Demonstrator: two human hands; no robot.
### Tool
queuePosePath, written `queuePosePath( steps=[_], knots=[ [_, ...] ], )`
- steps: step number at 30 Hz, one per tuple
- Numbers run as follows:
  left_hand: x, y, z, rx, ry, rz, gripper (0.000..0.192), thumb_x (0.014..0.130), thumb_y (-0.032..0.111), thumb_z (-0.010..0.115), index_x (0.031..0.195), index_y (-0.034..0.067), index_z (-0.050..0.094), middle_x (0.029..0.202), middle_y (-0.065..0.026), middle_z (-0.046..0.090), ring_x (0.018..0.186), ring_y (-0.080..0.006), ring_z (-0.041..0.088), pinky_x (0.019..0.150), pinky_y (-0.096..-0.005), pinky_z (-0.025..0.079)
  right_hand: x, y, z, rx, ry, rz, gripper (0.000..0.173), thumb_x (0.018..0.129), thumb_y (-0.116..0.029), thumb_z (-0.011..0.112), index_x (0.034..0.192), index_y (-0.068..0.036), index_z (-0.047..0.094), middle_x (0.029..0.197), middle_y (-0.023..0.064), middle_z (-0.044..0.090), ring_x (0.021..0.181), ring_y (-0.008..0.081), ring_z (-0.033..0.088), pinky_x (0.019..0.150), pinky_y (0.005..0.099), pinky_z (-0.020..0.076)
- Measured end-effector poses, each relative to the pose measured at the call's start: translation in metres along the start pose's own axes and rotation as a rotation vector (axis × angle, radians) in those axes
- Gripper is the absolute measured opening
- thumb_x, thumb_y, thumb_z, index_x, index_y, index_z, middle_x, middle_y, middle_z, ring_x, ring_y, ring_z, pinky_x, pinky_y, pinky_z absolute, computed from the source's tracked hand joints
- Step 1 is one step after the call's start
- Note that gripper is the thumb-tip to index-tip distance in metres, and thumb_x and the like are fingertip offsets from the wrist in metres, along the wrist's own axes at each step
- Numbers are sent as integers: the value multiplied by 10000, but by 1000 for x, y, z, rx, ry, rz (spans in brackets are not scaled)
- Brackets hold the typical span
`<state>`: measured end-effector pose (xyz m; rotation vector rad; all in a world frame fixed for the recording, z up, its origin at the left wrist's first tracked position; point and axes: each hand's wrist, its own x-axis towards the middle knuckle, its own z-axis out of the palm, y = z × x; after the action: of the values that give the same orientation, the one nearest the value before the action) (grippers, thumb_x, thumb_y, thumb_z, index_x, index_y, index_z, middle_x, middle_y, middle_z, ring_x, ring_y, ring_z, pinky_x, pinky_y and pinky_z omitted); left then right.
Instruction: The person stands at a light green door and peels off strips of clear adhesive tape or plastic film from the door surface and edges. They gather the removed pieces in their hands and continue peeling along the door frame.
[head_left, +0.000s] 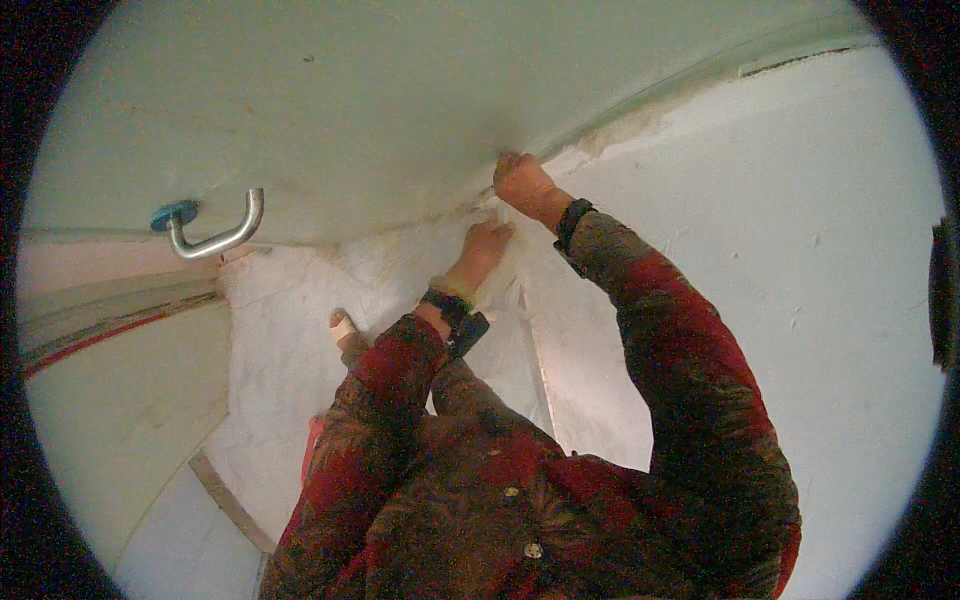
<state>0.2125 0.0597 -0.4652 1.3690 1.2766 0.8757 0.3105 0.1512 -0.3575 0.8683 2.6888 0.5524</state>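
My right hand (525, 181) is a curled fist at the seam (574, 146) where a pale green panel (390, 97) meets a white panel (750, 225). Whatever its fingers may pinch is hidden. Just below it, my left hand (486, 247) is also curled, close to the same corner. Something pale and see-through, perhaps thin film or tape, hangs blurred beside the left wrist (495, 289). I cannot tell whether the fingers hold it. Dark bands circle both wrists, at the ends of red and brown sleeves.
A bent metal tube handle (217, 244) with a blue base (175, 215) sticks out from the green panel at left. Under it runs a curved edge with a red strip (112, 337). A foot in a pale-strapped sandal (343, 328) stands on the whitish floor (277, 375).
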Motion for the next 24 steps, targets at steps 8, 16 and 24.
queuePosePath(
  steps=[8,16,24],
  knots=[
    [-9,37,-30,5,3,-22,397,850,338,550,705,-30,586,658,-212,575,602,-317,537,631,-420,421,13,-7,23,-73,29,-48,96,687,-96,591,663,-27,653,676,150,580,766,299,556,708,470,431],
    [-14,22,-19,-85,0,8,393,850,338,554,700,-24,584,674,-224,584,649,-380,565,628,-435,421,0,1,6,-154,-176,-208,178,756,-142,559,845,-30,665,811,129,590,849,319,576,855,486,412],
    [-13,-9,-10,-213,-83,-49,403,883,379,556,769,-1,628,677,-120,608,614,-234,529,627,-370,439,-2,-6,39,-97,34,-38,166,809,-112,510,854,-7,631,714,144,575,791,338,601,951,618,290]
  ],
)
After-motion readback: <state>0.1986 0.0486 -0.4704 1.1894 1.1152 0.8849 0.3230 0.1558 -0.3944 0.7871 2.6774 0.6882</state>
